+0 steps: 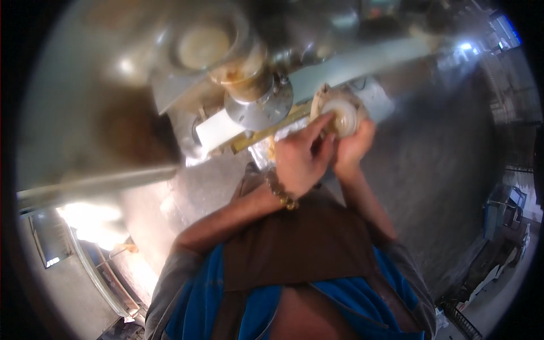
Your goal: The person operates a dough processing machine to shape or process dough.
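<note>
A round whitish ring-shaped piece (341,118) is held up in front of me, with a beige part showing behind its upper edge. My right hand (354,144) wraps around its lower right side. My left hand (300,158), with a beaded bracelet at the wrist, reaches in from the left. Its index finger touches the middle of the piece, and the thumb and other fingers curl below. Whatever lies between the left fingertips is too small and blurred to tell.
Left of the hands stands a metal machine with a round flange (259,107) and a cup-like top (204,45). A yellowish bar (272,129) runs beside a pale ledge (218,129). A blurred metal surface (96,164) fills the left. Equipment (501,212) stands far right.
</note>
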`<state>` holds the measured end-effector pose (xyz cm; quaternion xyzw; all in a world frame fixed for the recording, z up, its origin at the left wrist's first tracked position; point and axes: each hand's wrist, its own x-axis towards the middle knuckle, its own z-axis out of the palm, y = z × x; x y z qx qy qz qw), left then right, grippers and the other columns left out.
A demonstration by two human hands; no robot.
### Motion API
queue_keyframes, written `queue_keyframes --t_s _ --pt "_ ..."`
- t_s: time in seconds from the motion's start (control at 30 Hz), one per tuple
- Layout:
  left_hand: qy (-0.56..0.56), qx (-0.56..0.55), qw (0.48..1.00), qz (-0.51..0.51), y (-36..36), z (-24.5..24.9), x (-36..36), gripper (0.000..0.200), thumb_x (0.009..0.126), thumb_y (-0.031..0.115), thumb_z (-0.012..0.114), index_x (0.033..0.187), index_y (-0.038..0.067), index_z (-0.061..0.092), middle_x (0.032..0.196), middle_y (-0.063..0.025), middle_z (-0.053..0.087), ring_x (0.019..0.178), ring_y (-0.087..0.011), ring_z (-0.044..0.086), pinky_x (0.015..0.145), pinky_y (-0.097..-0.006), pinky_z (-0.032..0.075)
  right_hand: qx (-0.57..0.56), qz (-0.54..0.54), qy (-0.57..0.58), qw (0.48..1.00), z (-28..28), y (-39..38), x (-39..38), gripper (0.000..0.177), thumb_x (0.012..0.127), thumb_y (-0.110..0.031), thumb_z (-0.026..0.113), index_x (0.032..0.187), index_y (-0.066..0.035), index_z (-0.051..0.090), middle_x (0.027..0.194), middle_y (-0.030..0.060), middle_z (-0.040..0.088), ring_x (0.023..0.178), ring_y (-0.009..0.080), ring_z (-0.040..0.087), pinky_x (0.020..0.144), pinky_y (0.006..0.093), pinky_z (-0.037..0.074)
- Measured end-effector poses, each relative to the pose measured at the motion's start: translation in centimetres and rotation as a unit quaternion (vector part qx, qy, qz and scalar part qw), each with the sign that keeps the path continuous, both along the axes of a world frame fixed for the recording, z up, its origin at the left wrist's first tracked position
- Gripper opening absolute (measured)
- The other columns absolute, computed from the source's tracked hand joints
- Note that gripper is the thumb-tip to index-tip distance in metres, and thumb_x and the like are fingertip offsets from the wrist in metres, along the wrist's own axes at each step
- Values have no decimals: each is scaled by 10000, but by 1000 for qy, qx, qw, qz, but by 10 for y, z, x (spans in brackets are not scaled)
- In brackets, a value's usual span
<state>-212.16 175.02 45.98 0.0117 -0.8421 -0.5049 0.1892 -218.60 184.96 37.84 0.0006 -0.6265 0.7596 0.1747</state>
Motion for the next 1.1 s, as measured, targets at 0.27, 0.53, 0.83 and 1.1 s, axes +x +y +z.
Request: queue_keyframes --t_s 0.27,0.53,0.83,1.1 --pt "91 -104 990 -4 -4 -7 -3 450 840 59 709 1279 50 612 722 -103 648 560 -234 600 583 -328 487 -219 134 -108 960 29 3 2 383 957 -267 366 1126 5 576 1113 111 618 1003 220 613 901 355 509" --pt "-39 -28 996 -69 -7 -3 -3 461 859 58 700 1295 45 551 647 -79 595 509 -176 547 510 -310 425 -267 114 -176 941 24 3 3 376 968 -258 342 1136 -7 567 1106 92 607 999 219 606 885 357 514" --pt "-9 48 994 -97 -1 -24 -6 414 868 -1 683 1255 -10 537 807 -105 664 666 -81 620 604 -251 501 -230 108 -141 957 6 12 9 247 985 -144 378 1079 12 545 1073 108 595 946 191 585 854 351 514" --pt "-37 76 993 -81 5 -27 -7 340 872 19 684 1192 -6 571 771 -102 666 671 -65 613 595 -257 506 80 57 23 995 -23 22 9 322 1008 -180 384 1179 29 560 1143 125 620 1021 215 606 907 360 509"
